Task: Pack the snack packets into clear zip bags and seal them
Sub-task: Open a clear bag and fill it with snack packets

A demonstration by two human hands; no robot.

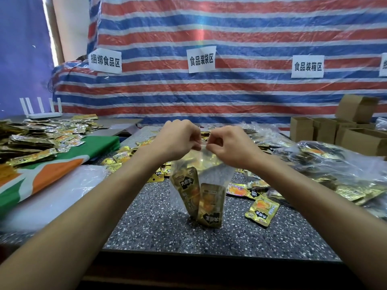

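Both hands are up in front of me over the speckled table (159, 227), close together and almost touching. Left hand (178, 139) and right hand (226, 143) each have fingers curled, pinching the top strip of the clear zip bag (209, 170). The bag hangs from that pinch w/ two gold snack packets (187, 189) slumped in the bottom. Can't tell if the lower one rests on the table or just clears it. Looks like the sealing step, but the hands hide the zip so I can't say how much is closed.

My read on handling: the film is thin, floppy and prob slick, and the whole thing is v light, w/ the packets' weight pulling it straight. Best hold is the zip strip itself, thumb vs forefinger, as the film below would just crumple and slide. The foil packets look stiffer, w/ edges that might poke the film.

More loose packets (261, 208) lie to the right, w/ filled bags (326, 162) beyond
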